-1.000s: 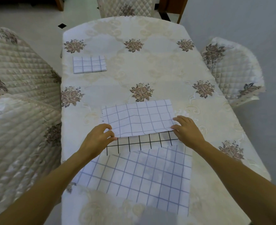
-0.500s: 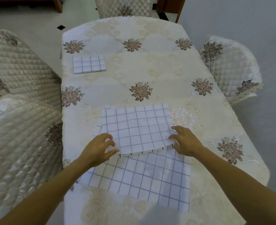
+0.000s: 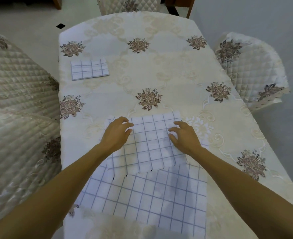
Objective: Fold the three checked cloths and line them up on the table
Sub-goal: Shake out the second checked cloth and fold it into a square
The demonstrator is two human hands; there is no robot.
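A half-folded white checked cloth lies in the middle of the table, its near edge overlapping a larger unfolded checked cloth that reaches the table's near edge. My left hand rests on the folded cloth's far left part, fingers spread. My right hand rests on its far right part, fingers spread and slightly curled. Neither hand grips anything. A small folded checked cloth lies flat at the far left of the table.
The table wears a cream cloth with brown flower prints. Quilted chairs stand at the left, the right and the far end. The table's right and near edges curve close to the cloths.
Both hands let go of the cloth's near edge after laying it down folded, then slid forward onto its top surface. The black-lined underside strip is now covered.
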